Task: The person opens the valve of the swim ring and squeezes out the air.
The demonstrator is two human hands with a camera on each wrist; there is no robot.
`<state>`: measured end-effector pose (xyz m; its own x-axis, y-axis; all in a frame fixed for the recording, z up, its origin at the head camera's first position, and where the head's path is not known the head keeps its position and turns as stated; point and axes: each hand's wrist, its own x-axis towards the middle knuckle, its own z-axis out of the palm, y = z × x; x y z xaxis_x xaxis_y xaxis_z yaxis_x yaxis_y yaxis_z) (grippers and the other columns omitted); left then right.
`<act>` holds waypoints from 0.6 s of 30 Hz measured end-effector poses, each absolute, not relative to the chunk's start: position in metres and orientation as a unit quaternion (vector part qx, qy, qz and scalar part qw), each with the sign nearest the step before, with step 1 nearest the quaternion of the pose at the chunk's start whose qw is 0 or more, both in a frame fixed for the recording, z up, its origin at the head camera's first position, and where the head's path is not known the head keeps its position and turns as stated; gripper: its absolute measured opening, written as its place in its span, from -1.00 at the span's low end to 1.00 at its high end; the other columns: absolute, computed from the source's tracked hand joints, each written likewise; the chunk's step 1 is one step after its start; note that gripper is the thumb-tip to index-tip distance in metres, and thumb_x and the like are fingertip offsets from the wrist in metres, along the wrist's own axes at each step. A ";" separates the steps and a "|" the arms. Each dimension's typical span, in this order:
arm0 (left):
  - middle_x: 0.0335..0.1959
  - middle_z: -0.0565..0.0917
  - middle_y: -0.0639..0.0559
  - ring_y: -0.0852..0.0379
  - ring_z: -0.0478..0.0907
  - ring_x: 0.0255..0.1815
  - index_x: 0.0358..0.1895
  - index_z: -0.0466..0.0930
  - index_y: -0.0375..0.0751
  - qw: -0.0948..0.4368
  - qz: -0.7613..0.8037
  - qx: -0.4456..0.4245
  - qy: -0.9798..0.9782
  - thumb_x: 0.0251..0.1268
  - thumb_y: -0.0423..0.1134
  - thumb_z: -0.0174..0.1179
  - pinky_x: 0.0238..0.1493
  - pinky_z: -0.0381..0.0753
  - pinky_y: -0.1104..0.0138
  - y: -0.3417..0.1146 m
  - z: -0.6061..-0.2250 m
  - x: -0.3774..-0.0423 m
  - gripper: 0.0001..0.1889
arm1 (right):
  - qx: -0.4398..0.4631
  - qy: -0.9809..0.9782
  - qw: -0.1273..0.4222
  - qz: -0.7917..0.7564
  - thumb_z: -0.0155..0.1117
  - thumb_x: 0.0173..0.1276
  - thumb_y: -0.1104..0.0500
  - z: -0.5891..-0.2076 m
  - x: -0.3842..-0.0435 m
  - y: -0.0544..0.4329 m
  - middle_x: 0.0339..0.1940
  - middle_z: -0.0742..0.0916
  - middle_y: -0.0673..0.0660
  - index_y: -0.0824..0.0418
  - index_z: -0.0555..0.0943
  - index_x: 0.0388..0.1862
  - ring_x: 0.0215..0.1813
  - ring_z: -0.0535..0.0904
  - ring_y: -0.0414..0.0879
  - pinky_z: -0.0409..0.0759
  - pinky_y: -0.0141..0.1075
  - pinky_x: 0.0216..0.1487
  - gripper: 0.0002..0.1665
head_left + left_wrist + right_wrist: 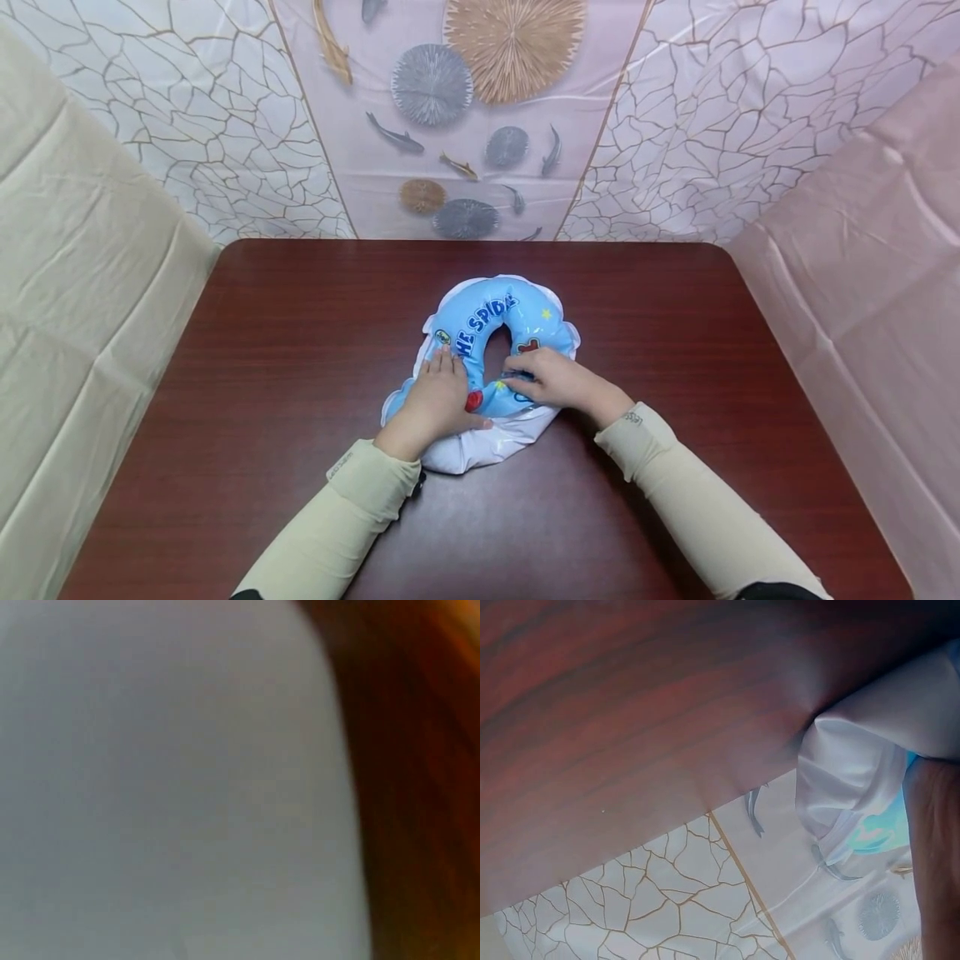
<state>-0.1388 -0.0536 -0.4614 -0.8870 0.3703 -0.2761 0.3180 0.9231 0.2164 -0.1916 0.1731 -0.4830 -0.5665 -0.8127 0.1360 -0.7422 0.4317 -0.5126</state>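
Note:
A blue inflatable swim ring (480,321) with cartoon print, lettering and a white underside lies partly crumpled on the table, its near edge folded. My left hand (437,396) rests on the ring's left side, fingers straight and thumb spread toward the near edge. On the other side, my right hand (555,379) has its fingers bent over the inner edge and pinches the ring by the central hole. The right wrist view shows the ring's puckered white underside (855,765) beside part of the right hand (936,855). A blurred pale surface (172,780) fills most of the left wrist view.
The dark red-brown wooden table (300,333) extends around the ring. A patterned cloth (510,150) hangs behind its far edge, and plain cream cloths (82,292) flank both sides.

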 end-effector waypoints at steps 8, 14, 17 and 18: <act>0.53 0.12 -0.44 -0.28 0.02 0.58 0.49 0.10 -0.58 0.158 0.077 0.178 0.968 0.03 0.43 0.34 0.51 0.06 -0.09 -0.053 -0.461 -0.139 0.25 | -0.465 0.841 0.059 -0.271 0.27 0.48 0.16 -0.482 -0.192 0.173 -0.42 0.64 -0.09 0.14 0.67 -0.21 -0.39 0.51 -0.28 0.58 -0.35 -0.27 -0.91; 0.53 0.12 -0.45 -0.28 0.03 0.58 0.48 0.10 -0.59 0.159 0.078 0.178 0.968 0.03 0.43 0.34 0.51 0.07 -0.08 -0.052 -0.460 -0.139 0.25 | -0.465 0.841 0.057 -0.270 0.28 0.47 0.17 -0.483 -0.192 0.173 -0.43 0.65 -0.09 0.14 0.67 -0.21 -0.39 0.51 -0.28 0.58 -0.35 -0.27 -0.92; 0.53 0.14 -0.44 -0.28 0.03 0.58 0.48 0.11 -0.58 0.160 0.077 0.179 0.968 0.04 0.43 0.34 0.51 0.07 -0.08 -0.053 -0.460 -0.139 0.24 | -0.463 0.843 0.057 -0.267 0.28 0.47 0.16 -0.483 -0.192 0.173 -0.42 0.65 -0.08 0.14 0.67 -0.21 -0.39 0.52 -0.27 0.59 -0.34 -0.26 -0.92; 0.53 0.14 -0.44 -0.28 0.03 0.58 0.48 0.11 -0.58 0.160 0.078 0.179 0.968 0.04 0.42 0.34 0.51 0.07 -0.08 -0.053 -0.460 -0.139 0.24 | -0.462 0.844 0.057 -0.266 0.29 0.46 0.17 -0.483 -0.192 0.173 -0.42 0.65 -0.08 0.14 0.67 -0.21 -0.39 0.53 -0.27 0.59 -0.34 -0.25 -0.93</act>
<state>-0.1388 -0.0525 -0.4597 -0.8847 0.3718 -0.2813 0.3220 0.9236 0.2080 -0.1921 0.1729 -0.4833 -0.5661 -0.8106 0.1495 -0.7497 0.4311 -0.5021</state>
